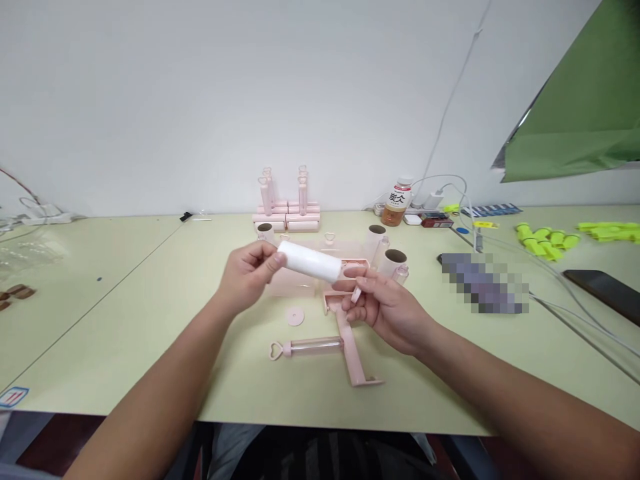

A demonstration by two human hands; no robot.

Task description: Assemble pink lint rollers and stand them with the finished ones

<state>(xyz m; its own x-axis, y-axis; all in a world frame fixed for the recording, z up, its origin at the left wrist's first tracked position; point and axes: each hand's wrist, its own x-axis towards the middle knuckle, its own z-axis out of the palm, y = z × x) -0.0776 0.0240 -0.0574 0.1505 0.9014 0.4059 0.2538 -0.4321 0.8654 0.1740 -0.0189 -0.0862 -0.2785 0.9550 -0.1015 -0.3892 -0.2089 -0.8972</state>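
Head view: batch partly assembled

Left hand (250, 272) is pinching a white roll (310, 261) above the table (135, 313); right hand (393, 310) is pinching a pink cap (356, 295) near its end. Assembled-looking rollers (303, 219) are standing behind; one frame (354, 360) is lying roll-less.

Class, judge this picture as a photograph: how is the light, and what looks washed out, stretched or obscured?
Head view: soft, fairly even light; head view: the white roll looks bright, with little surface detail; head view: the left forearm appears stretched large toward the lower corner; head view: a blocky mosaic patch hides detail on the right.
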